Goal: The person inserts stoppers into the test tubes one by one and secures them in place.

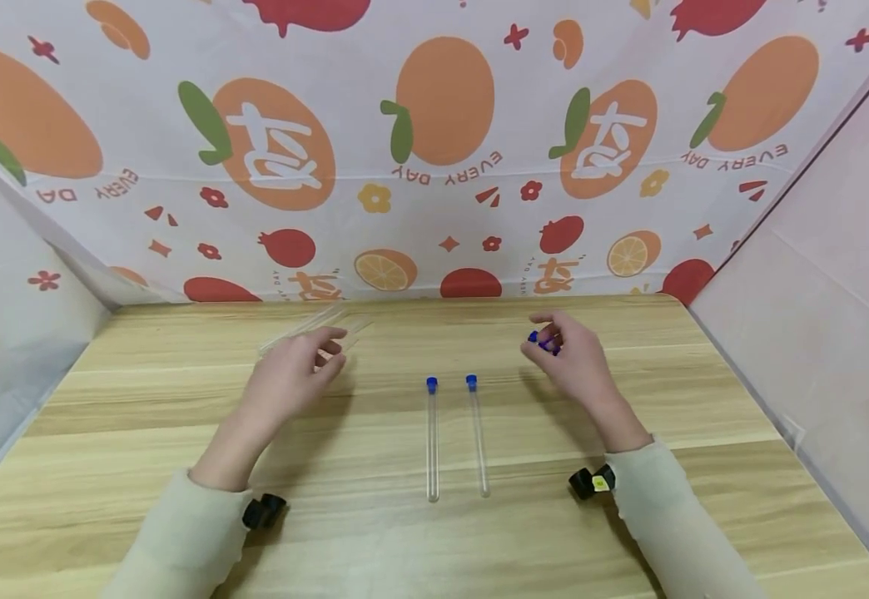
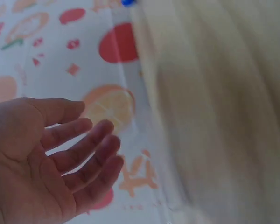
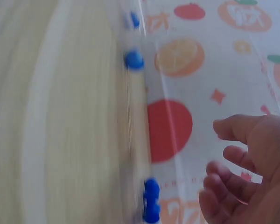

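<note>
The left hand's [image 1: 294, 368] fingers curve loosely, slightly apart, near clear tubes [image 1: 316, 319] on the surface [image 1: 360, 541]. The right hand's [image 1: 575, 363] bend loosely too, parted from the thumb, near blue caps [image 3: 151, 201]; between the hands, two capped tubes [image 1: 433, 445] lie side by side.

The centre-frame test tubes [image 1: 433, 445] are clear, their stoppers [image 1: 431, 383] blue; the tabletop [image 1: 374, 541] pale wood-grained; the upper backdrop [image 1: 363, 108] white, orange-and-red fruit-printed.

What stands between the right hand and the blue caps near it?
Nothing visible: the right hand is near the blue caps with no object between. The two capped tubes lie off to its left.
</note>
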Motion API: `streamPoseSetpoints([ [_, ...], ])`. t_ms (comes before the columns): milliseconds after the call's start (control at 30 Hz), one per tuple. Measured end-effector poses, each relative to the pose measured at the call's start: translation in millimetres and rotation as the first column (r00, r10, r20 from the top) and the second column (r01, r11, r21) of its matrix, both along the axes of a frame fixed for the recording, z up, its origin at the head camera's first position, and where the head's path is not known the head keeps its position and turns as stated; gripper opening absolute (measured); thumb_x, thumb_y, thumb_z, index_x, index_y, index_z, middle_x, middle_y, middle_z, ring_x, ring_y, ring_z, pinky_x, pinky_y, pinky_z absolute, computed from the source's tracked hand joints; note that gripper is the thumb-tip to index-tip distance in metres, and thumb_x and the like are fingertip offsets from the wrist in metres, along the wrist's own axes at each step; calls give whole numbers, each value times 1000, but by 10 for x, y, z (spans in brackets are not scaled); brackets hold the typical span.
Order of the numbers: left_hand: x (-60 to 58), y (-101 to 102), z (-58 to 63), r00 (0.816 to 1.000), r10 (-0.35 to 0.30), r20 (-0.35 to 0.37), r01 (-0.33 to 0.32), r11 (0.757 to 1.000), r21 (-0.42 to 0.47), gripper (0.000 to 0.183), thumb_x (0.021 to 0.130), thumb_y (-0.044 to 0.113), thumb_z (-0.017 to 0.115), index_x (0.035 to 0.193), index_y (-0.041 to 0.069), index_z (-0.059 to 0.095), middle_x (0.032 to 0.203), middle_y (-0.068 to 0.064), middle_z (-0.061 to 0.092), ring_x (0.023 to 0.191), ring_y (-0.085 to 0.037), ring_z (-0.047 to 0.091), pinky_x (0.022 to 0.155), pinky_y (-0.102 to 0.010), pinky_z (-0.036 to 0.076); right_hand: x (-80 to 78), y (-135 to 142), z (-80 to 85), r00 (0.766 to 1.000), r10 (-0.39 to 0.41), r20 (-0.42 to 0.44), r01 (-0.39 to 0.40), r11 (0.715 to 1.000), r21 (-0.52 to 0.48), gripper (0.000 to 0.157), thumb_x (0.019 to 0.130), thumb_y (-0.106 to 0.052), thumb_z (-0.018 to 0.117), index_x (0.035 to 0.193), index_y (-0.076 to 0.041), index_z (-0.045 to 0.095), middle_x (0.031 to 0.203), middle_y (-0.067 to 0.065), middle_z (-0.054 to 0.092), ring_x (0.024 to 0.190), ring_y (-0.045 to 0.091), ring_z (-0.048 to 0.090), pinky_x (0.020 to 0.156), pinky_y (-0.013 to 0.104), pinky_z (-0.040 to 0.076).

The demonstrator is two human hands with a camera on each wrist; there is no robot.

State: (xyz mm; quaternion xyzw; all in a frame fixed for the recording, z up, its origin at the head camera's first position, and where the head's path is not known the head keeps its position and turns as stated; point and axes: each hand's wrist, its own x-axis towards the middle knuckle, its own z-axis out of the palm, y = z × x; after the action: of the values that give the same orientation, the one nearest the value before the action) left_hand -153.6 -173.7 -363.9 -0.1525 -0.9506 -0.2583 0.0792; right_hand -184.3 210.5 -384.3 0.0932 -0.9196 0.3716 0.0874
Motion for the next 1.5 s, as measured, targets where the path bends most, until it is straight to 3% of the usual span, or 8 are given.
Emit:
streamPoseSetpoints([
  [100,-42,-111,-28,998,61,-5,-61,994,-90,37,95,17,63,129,1,62,108,-17,73,95,-35,70,79,-56,55,-44,124,10,998,-64,-28,67,991,117,47,91,-32,74,132,-13,60,118,15,64,108,33,59,88,49,52],
  [200,-57,-191,-49,995,95,36,-89,987,-135,40,94,19,64,130,1,61,112,-19,72,100,-40,67,79,-59,53,-89,254,-19,994,-109,-11,109,971,213,51,91,-36,73,134,-14,59,133,18,57,122,40,50,95,57,47],
  [367,-50,-252,-43,986,119,117,-98,980,-171,43,94,22,65,131,2,61,117,-21,70,108,-44,64,83,-62,51,-133,422,-93,987,-158,40,140,945,296,51,91,-38,71,134,-13,58,143,21,49,128,48,39,95,62,44],
  [633,-55,-308,-50,975,135,175,-101,976,-191,43,94,23,65,130,1,61,120,-21,68,114,-46,60,85,-65,48,-180,496,-195,983,-146,115,108,951,290,47,90,-39,73,126,-11,63,136,23,54,129,47,42,99,65,42],
  [833,-45,-307,-55,973,103,205,-66,981,-181,41,92,24,68,126,1,64,109,-17,72,104,-41,64,80,-61,51,-190,519,-237,979,-123,162,75,959,275,44,90,-37,73,123,-9,66,131,22,59,126,43,49,103,62,41],
  [1167,-13,-288,-59,969,87,233,-40,980,-196,39,88,18,74,124,5,67,107,-15,71,102,-38,63,77,-59,52,-191,525,-259,979,-128,156,74,947,312,39,91,-38,71,120,-12,70,132,22,57,126,47,47,101,66,40],
  [1500,17,-254,-94,966,63,252,-12,981,-196,33,85,1,69,118,5,69,105,-18,71,101,-38,64,80,-60,52,-177,518,-278,980,-141,144,85,936,340,30,92,-36,71,113,-15,74,132,23,56,127,49,46,98,66,42],
])
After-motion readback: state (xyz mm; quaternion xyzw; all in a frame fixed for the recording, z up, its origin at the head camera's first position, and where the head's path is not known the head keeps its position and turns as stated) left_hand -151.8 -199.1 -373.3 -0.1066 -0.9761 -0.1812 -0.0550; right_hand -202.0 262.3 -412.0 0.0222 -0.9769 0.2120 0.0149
